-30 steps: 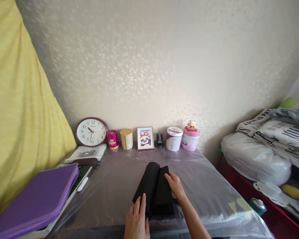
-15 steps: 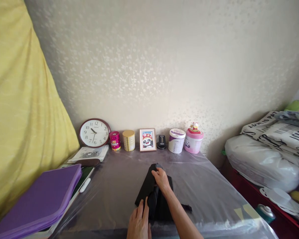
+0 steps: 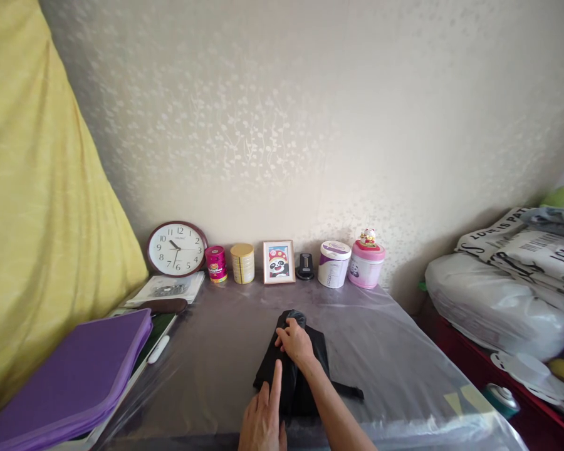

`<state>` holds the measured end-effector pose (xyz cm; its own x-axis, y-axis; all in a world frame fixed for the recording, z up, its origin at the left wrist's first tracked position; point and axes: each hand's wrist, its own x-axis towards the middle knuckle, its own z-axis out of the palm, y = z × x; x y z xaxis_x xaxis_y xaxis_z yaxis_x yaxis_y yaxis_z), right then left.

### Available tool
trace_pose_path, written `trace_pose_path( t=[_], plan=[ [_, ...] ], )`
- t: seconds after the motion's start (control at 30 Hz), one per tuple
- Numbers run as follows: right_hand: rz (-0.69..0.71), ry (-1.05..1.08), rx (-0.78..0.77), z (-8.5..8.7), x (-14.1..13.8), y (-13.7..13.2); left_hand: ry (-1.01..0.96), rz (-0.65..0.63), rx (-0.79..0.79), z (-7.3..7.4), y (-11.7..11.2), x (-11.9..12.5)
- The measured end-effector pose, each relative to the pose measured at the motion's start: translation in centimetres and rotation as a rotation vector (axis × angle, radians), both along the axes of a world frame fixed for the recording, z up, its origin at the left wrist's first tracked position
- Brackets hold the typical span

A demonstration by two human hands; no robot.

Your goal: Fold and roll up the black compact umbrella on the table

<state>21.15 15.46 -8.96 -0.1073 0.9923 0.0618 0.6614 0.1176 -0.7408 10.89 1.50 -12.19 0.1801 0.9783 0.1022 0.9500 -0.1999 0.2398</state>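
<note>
A folded black cloth item (image 3: 270, 357) lies on the near middle of the table, with a short dark strap sticking out to its right. My right hand (image 3: 296, 341) is on the upper part of the cloth, its fingers bent and closed on a fold. At the cloth's lower left edge, my left hand (image 3: 263, 410) rests with its fingers stretched out and the index finger pointing up along the fabric. The underside of the cloth is hidden.
A plastic-covered table (image 3: 385, 351) carries a purple folder (image 3: 84, 369) at left. Along the wall stand a clock (image 3: 177, 249), a picture frame (image 3: 279, 262), a white-purple tub (image 3: 333, 264) and a pink tub (image 3: 366, 266). Bagged bedding (image 3: 493, 300) is at right.
My right hand has moved slightly left and down, folding the raised edge of the black cloth over to the left. My left index finger has straightened and moved up the cloth.
</note>
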Motion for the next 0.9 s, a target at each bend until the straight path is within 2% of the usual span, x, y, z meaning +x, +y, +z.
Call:
trace_pose_path(
  t=[0.1, 0.2, 0.37, 0.5, 0.6, 0.77, 0.9],
  plan=[
    [0.06, -0.037, 0.049, 0.2, -0.2, -0.4, 0.093, 0.031, -0.073, 1.3, 0.0, 0.4],
    [0.169, -0.006, 0.152, 0.1, 0.1, -1.4, 0.101, 0.05, -0.106, 1.8, 0.2, 0.7],
    [0.417, 0.183, 0.508, -0.5, 1.8, -4.8, 0.097, 0.07, -0.095, 0.5, 0.5, 0.6],
    [0.539, 0.174, 0.624, -1.1, 3.1, -6.0, 0.097, 0.05, -0.076, -0.5, 0.7, 0.3],
    [0.538, 0.102, 0.647, -1.6, 3.2, -4.3, 0.085, 0.046, -0.069, -0.7, 0.8, 0.3],
    [0.494, 0.004, 0.657, -2.2, 3.3, 1.0, 0.072, 0.089, -0.125, -0.5, 1.0, 0.3],
    [0.405, -0.141, 0.584, -2.3, 3.4, 4.3, 0.079, 0.102, -0.172, -0.3, 1.1, 0.4]
  ],
)
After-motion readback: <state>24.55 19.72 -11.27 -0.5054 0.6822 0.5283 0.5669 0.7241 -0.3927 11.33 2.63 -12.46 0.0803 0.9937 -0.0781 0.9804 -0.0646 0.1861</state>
